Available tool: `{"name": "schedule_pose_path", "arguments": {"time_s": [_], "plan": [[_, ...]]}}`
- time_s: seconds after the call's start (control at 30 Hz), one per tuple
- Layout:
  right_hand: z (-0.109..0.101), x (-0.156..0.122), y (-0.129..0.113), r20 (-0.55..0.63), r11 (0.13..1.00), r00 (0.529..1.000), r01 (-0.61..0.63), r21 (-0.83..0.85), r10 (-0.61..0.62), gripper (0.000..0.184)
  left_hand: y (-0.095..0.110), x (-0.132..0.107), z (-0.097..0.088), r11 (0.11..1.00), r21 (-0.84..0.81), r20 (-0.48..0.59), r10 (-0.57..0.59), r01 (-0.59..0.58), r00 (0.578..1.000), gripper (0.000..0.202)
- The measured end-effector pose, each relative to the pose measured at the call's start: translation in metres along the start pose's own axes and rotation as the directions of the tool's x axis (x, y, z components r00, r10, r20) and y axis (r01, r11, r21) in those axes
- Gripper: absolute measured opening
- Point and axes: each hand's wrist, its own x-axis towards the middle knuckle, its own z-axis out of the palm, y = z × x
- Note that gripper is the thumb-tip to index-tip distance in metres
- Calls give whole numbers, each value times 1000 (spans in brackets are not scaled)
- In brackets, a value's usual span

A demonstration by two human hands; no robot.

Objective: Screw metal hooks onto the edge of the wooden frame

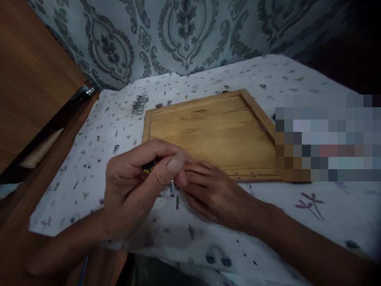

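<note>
My left hand (139, 186) is closed around a small tool with a black and yellow handle (148, 167), its metal tip (172, 187) pointing down at the cloth. My right hand (210, 190) lies beside it, fingers together against the tip; whether they hold anything I cannot make out. Both hands are at the near left corner of a wooden board (214, 131) with a raised rim, lying on a white patterned cloth (98, 159).
A heap of small metal rings (139, 104) lies on the cloth behind the board's left corner. A wooden cabinet (32, 67) stands at the left with a dark gap below it. Patterned wallpaper (178, 31) runs behind. A blurred patch covers the right.
</note>
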Motion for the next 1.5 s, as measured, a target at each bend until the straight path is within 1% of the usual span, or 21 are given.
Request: {"name": "schedule_pose_path", "arguments": {"time_s": [0.07,0.13,0.33,0.47,0.6,0.73,0.8,0.97,1.03,1.13,1.2,1.27,1.4,1.5], "plan": [[0,0,0,-13,1000,1000,3,-6,-3,22,1,0,0,999,26,33,18,-19,999,17],[0,0,-1,-24,1000,1000,13,-12,-13,23,-1,0,1,1000,2,38,11,-11,999,17],[0,0,-1,-14,1000,1000,3,-11,-4,25,-12,-2,5,985,-163,-24,-57,52,998,24],[1,1,-1,-35,1000,999,10,-23,-11,24,-13,-1,8,974,-215,-20,-72,66,997,32],[2,1,0,-52,1000,998,20,-4,-20,23,-14,3,6,968,-236,93,-59,79,994,35],[1,1,-1,-40,1000,999,16,-1,-16,25,-16,9,1,960,-257,199,-61,112,978,31],[1,2,-1,-39,1000,999,19,4,-19,24,-18,11,-2,952,-279,225,-62,125,972,27],[3,1,-1,-32,1000,999,18,-1,-18,24,-19,10,-5,904,-390,244,-83,176,966,18],[4,-1,0,-33,1000,999,23,-6,-23,24,-17,8,-2,916,-359,203,-111,180,973,17],[6,-3,0,-22,999,999,30,-27,-31,23,-12,4,6,947,-273,40,-162,167,986,16],[7,-3,0,-27,998,999,41,-46,-42,23,-10,2,12,946,-275,-60,-193,169,979,15],[7,-3,0,-31,997,998,47,-57,-49,22,-10,2,18,938,-301,-120,-215,171,969,14],[6,-2,-1,-19,997,999,49,-66,-50,23,-12,5,24,938,-314,-163,-207,148,965,20],[6,-2,-1,-23,996,998,65,-65,-66,23,-14,8,22,938,-321,-133,-185,134,974,27]]}}
